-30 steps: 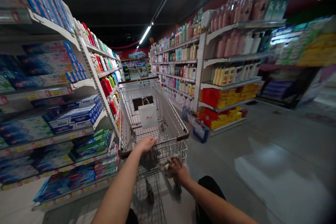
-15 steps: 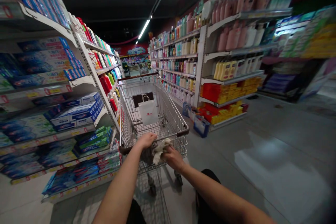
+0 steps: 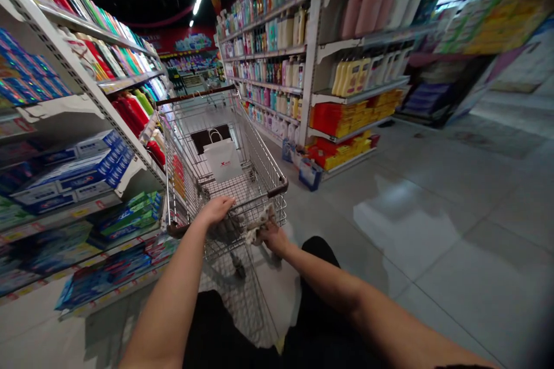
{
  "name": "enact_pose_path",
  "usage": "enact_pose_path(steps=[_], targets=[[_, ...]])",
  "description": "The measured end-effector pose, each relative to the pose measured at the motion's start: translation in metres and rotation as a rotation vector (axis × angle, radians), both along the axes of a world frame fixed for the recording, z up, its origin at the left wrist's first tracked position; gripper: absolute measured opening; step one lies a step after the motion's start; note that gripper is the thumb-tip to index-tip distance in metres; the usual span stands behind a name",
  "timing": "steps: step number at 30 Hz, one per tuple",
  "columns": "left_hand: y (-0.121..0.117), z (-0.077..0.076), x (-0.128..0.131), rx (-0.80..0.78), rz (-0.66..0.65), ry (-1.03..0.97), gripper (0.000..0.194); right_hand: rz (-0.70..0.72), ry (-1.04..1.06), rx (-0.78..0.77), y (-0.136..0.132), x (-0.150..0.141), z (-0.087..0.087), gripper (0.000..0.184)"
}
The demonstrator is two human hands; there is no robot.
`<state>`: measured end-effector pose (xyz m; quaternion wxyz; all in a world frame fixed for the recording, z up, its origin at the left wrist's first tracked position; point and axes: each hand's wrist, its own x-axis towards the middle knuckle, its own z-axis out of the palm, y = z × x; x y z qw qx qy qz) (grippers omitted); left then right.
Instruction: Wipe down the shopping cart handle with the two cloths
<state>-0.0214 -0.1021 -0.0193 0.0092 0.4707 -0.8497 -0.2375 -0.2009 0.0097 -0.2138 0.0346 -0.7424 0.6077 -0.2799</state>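
A wire shopping cart (image 3: 259,164) stands in a store aisle in front of me. My left hand (image 3: 216,209) rests closed over its handle bar near the left end. My right hand (image 3: 272,236) is closed on a crumpled pale cloth (image 3: 258,225) and presses it against the rear wire panel just below the handle. Inside the cart stand a white paper bag (image 3: 223,160) with handles and a dark flat item (image 3: 204,137) behind it.
Shelves of boxed toothpaste (image 3: 73,170) run close along the cart's left side. Shelves of bottles (image 3: 277,69) and yellow and red packs (image 3: 346,127) line the right of the aisle. A blue box (image 3: 309,174) sits on the floor by them. Grey tiled floor (image 3: 433,213) spreads to the right.
The view has tipped downward and the cart sits higher and further left in frame. My right hand with the cloth rose from the lower rear panel to just under the handle.
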Motion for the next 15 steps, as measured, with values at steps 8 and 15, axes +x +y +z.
enact_pose_path(steps=[8, 15], targets=[[-0.008, -0.007, 0.005, 0.059, -0.008, 0.081, 0.047, 0.091, -0.190, -0.749, -0.013, 0.020, 0.103, 0.021], [-0.006, -0.005, 0.007, 0.035, -0.023, 0.099, 0.045, 0.173, 0.017, -0.475, -0.021, 0.022, 0.070, 0.022]])
